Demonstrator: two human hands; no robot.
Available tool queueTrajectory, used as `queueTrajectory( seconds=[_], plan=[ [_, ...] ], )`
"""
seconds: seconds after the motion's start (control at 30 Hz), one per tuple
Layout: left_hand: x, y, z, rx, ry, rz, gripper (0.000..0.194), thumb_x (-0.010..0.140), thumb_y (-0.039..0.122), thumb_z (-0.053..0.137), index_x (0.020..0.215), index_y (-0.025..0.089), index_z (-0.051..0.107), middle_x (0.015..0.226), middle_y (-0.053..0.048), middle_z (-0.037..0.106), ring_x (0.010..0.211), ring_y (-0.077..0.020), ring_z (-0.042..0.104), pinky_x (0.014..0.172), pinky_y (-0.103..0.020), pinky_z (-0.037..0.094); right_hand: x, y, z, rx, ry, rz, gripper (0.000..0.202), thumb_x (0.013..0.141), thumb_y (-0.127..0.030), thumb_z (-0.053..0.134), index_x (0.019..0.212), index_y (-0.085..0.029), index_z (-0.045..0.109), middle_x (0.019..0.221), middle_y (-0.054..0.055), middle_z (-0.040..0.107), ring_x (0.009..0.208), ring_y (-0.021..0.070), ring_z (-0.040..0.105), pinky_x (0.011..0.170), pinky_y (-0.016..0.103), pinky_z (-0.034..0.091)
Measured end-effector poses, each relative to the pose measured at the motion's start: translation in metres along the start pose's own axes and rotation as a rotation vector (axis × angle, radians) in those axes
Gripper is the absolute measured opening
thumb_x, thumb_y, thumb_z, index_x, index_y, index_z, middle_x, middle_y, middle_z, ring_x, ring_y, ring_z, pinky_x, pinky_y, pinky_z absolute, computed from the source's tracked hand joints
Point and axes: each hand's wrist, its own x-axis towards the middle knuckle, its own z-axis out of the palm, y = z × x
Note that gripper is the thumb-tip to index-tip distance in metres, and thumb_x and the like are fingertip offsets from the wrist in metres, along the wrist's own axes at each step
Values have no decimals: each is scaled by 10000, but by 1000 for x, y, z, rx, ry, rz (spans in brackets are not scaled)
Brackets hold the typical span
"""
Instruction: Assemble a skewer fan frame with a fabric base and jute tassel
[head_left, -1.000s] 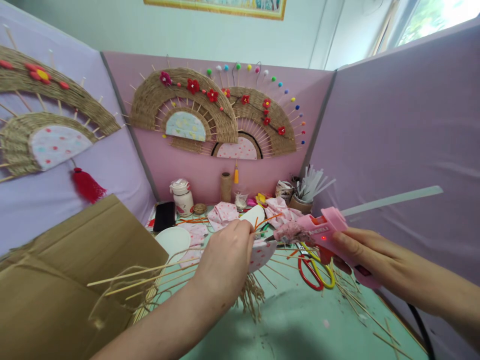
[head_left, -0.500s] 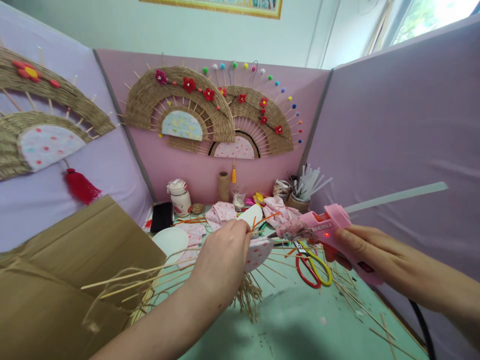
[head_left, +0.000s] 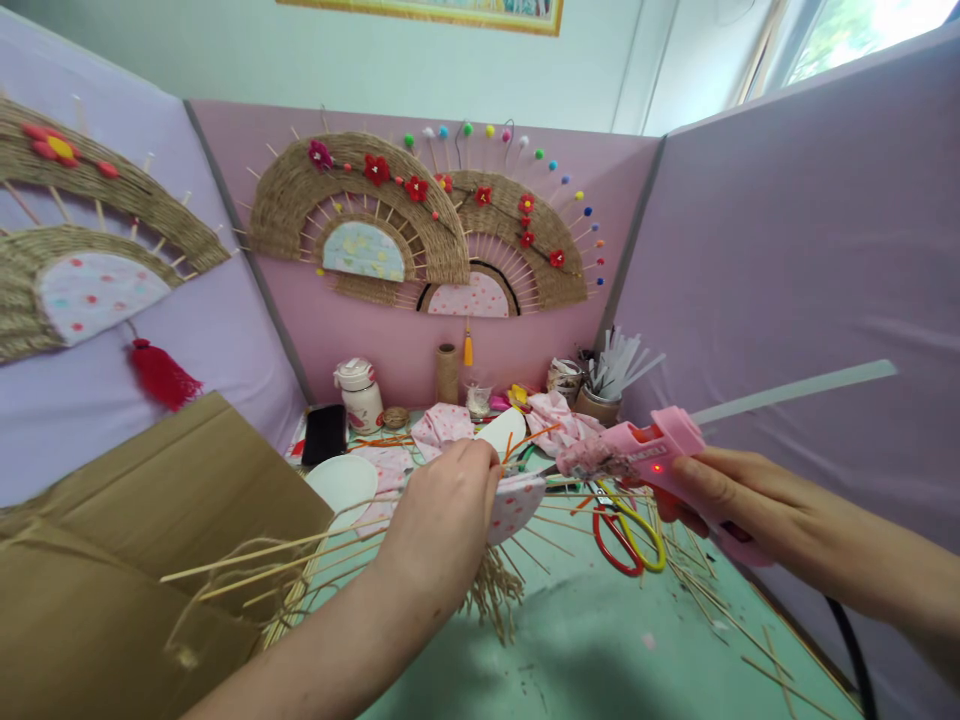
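Observation:
My left hand (head_left: 442, 525) is closed on a small fan piece covered in dotted fabric (head_left: 517, 508), with thin sticks spreading out to both sides and a twine fringe (head_left: 495, 595) hanging below. Orange twisted strands (head_left: 529, 440) poke up beside its fingertips. My right hand (head_left: 739, 500) is wrapped round a pink glue gun (head_left: 675, 445); a long clear glue stick (head_left: 795, 393) juts from its back and a red light glows on its side. The gun's nozzle points left and lies close to the fan piece's upper edge; whether they touch is unclear.
Red and yellow scissors (head_left: 626, 535) lie below the glue gun. Loose sticks (head_left: 720, 600) are scattered at right. Cardboard (head_left: 150, 530) fills the left. Behind are a phone (head_left: 325, 436), a white jar (head_left: 360, 397), fabric scraps (head_left: 442, 428) and a pot of glue sticks (head_left: 600, 402). Woven fans (head_left: 360, 195) hang on partitions.
The glue gun and my right hand have shifted very slightly. My left hand and the fan piece look nearly unchanged.

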Motion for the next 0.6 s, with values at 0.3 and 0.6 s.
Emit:
queueTrajectory(
  seconds=[0.3,0.6],
  plan=[
    [-1,0,0,7,13,12,204,978,200,421,903,179,610,888,-59,667,832,-240,621,724,-357,437,-2,1,0,55,-60,45,612,853,-756,336,670,-247,623,633,11,598,588,185,545,550,288,502],
    [-2,2,-1,30,14,22,206,976,195,423,887,172,607,889,-61,671,813,-229,627,711,-347,449,-5,-2,-5,92,-128,92,575,856,-732,397,732,-225,637,652,-4,529,566,152,456,485,247,409]
  ],
)
